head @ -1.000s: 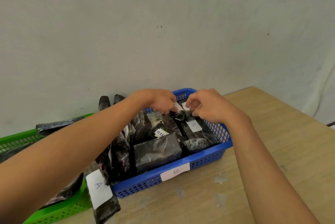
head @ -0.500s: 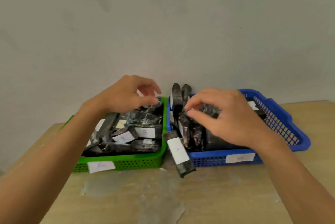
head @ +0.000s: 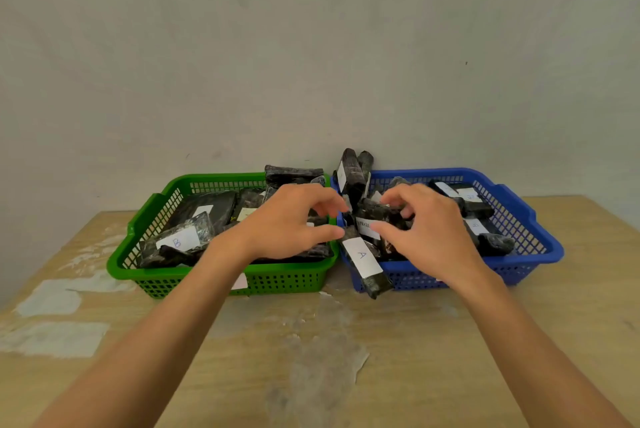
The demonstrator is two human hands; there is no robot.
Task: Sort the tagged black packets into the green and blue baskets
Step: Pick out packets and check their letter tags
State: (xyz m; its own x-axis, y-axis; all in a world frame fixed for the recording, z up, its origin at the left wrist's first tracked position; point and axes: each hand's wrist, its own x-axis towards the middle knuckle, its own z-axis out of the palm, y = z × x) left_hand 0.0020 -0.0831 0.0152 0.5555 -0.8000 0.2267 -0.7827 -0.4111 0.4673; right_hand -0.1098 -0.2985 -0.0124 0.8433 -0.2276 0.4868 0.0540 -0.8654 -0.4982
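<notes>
The green basket on the left and the blue basket on the right stand side by side, both full of black packets with white tags. A packet tagged B lies in the green basket. A packet tagged A hangs over the blue basket's front left corner. My left hand hovers over the green basket's right end, fingers loosely curled and holding nothing. My right hand is over the blue basket, thumb and fingers curled round a packet with a printed label.
Two packets stand upright against the wall where the baskets meet. The wooden table has pale worn patches in front of the baskets. A white label sticks on the green basket's front wall.
The view swung left from the blue basket to take in both baskets. Both hands came away from the blue basket's far end, toward the gap between the baskets.
</notes>
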